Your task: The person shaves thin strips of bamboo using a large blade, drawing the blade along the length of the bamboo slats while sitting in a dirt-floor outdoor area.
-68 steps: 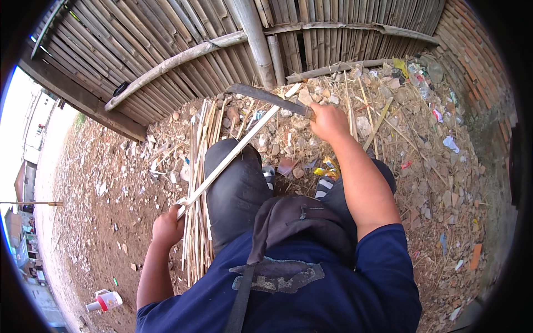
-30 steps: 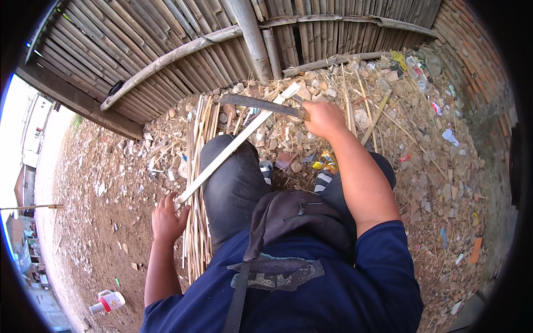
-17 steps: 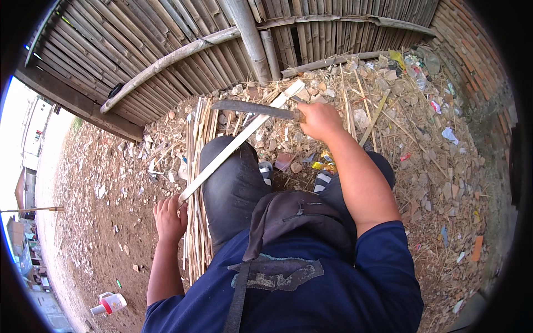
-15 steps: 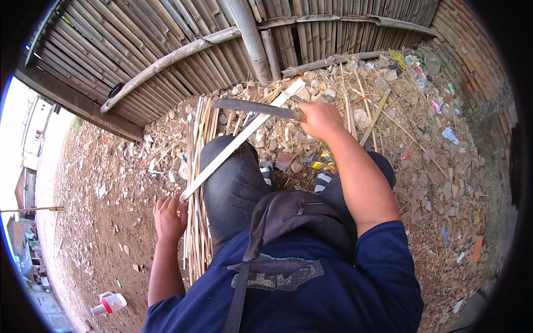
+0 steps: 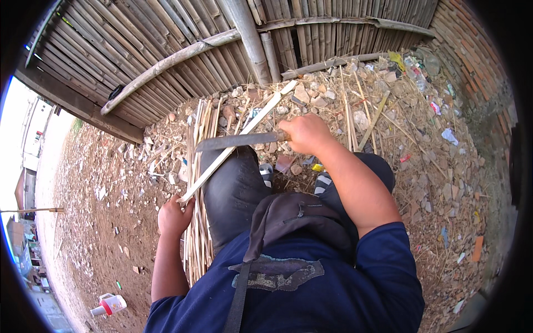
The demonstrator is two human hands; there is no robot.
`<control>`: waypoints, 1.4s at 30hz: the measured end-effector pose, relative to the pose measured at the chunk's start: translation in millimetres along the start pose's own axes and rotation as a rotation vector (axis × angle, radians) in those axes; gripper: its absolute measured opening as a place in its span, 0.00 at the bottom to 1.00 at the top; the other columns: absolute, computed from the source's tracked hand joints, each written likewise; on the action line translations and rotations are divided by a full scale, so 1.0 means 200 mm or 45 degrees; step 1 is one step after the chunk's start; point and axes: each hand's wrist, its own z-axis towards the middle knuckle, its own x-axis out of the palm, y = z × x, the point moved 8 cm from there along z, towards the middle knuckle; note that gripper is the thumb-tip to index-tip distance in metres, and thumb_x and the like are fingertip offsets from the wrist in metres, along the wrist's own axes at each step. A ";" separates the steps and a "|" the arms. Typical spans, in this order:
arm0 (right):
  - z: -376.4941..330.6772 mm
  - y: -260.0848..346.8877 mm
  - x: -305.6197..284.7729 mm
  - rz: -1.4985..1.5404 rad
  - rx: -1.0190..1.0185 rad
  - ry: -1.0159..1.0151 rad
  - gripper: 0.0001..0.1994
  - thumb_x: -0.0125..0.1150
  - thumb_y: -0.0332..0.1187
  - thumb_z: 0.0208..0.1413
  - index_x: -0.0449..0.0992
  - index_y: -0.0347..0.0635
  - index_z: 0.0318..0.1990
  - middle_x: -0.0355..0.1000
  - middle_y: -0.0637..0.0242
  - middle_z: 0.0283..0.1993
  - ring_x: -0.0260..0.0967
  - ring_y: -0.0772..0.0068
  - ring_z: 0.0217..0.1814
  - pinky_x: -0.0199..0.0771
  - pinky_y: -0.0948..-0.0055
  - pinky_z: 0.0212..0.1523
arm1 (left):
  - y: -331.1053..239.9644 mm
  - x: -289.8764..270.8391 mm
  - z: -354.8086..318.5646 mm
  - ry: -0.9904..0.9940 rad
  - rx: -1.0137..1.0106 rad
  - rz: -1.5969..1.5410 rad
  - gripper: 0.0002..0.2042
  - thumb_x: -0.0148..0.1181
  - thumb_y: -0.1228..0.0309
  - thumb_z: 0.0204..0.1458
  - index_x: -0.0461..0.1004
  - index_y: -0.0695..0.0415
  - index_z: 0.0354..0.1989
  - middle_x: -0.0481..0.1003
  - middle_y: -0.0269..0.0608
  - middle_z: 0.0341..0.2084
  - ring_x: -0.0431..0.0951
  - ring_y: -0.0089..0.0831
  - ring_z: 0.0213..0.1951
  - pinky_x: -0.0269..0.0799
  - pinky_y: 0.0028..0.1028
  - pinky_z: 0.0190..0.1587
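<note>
My left hand (image 5: 175,215) is closed on the near end of a long pale bamboo strip (image 5: 261,114), which slants up to the right across my left thigh. In my right hand (image 5: 306,134) is the handle of a machete (image 5: 239,141), fingers wrapped round it. The dark blade points left and crosses over the strip above my knee; whether its edge touches the strip I cannot tell. Beside my left leg lies a bundle of thin split bamboo sticks (image 5: 195,244), partly hidden behind the strip and my left hand.
A bamboo-slat wall (image 5: 183,50) closes off the far side, and a brick wall (image 5: 472,50) stands at the right. Stones and litter cover the ground, with loose bamboo sticks (image 5: 375,122) right of my right hand. A white and red plastic container (image 5: 114,303) lies at lower left.
The machete and my right hand have come nearer to me and slightly left, the blade sliding lower along the strip. My left hand has shifted slightly, still holding the strip.
</note>
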 end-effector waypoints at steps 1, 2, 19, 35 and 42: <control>0.00 0.02 0.00 0.003 -0.044 -0.016 0.09 0.65 0.34 0.45 0.76 0.50 0.35 0.78 0.58 0.28 0.79 0.49 0.37 0.78 0.48 0.39 | 0.02 0.00 0.01 0.011 0.000 -0.019 0.21 0.65 0.50 0.55 0.76 0.59 0.29 0.79 0.56 0.22 0.81 0.57 0.28 0.76 0.50 0.33; -0.01 0.04 0.00 0.006 -0.089 -0.031 0.09 0.65 0.34 0.44 0.76 0.50 0.35 0.78 0.59 0.28 0.79 0.49 0.37 0.78 0.48 0.39 | 0.05 0.00 0.01 0.021 -0.001 -0.039 0.20 0.65 0.51 0.55 0.75 0.59 0.27 0.78 0.56 0.20 0.80 0.57 0.27 0.76 0.50 0.32; -0.03 -0.20 -0.06 0.059 0.284 0.079 0.10 0.63 0.31 0.48 0.79 0.49 0.40 0.80 0.56 0.35 0.80 0.49 0.41 0.79 0.50 0.42 | 0.25 0.05 -0.06 0.070 0.024 -0.052 0.10 0.58 0.64 0.54 0.76 0.59 0.29 0.78 0.57 0.21 0.80 0.58 0.27 0.76 0.51 0.32; -0.21 -0.96 0.02 0.264 1.004 -0.150 0.13 0.61 0.35 0.57 0.79 0.40 0.47 0.80 0.49 0.45 0.78 0.47 0.48 0.75 0.53 0.49 | 0.62 0.05 -0.30 0.028 -0.084 -0.029 0.12 0.56 0.64 0.55 0.77 0.61 0.27 0.78 0.58 0.23 0.80 0.59 0.29 0.77 0.50 0.35; -0.03 -0.37 -0.13 0.547 0.707 -0.012 0.13 0.61 0.33 0.54 0.79 0.48 0.47 0.77 0.59 0.31 0.78 0.61 0.35 0.77 0.60 0.35 | 0.53 0.07 -0.27 0.036 -0.094 0.053 0.11 0.57 0.65 0.54 0.76 0.59 0.26 0.77 0.58 0.23 0.80 0.58 0.28 0.76 0.51 0.32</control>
